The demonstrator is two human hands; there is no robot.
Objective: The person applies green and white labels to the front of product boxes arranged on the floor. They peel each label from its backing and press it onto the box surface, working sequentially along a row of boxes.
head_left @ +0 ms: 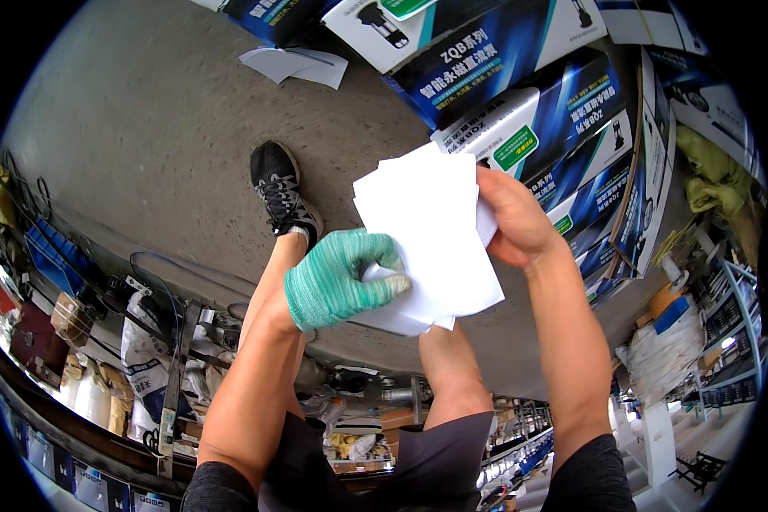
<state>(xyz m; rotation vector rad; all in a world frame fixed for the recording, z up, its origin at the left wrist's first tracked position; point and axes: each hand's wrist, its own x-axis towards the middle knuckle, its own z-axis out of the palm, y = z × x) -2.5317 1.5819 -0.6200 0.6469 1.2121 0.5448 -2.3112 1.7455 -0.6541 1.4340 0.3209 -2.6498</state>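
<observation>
My loose stack of white paper sheets (435, 230), blank on the face I see, corners fanned unevenly, held up in midair, lower left side in my left hand (346, 277), upper right edge at my right hand (522, 218)

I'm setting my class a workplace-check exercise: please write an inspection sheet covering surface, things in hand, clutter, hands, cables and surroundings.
Surface: grey floor, with dark marks.
Things in hand: white papers, stacked unevenly, edges fanned out.
Clutter: loose sheet on the floor near the boxes; blue crate and white sack among mixed items at left.
Hands: left hand, in a green glove, grips the papers; right hand, bare, at their right edge, fingertips partly hidden.
Cables: dark cables, looped at far left.
Surroundings: boxes piled at upper right; blue rack at far right.
</observation>
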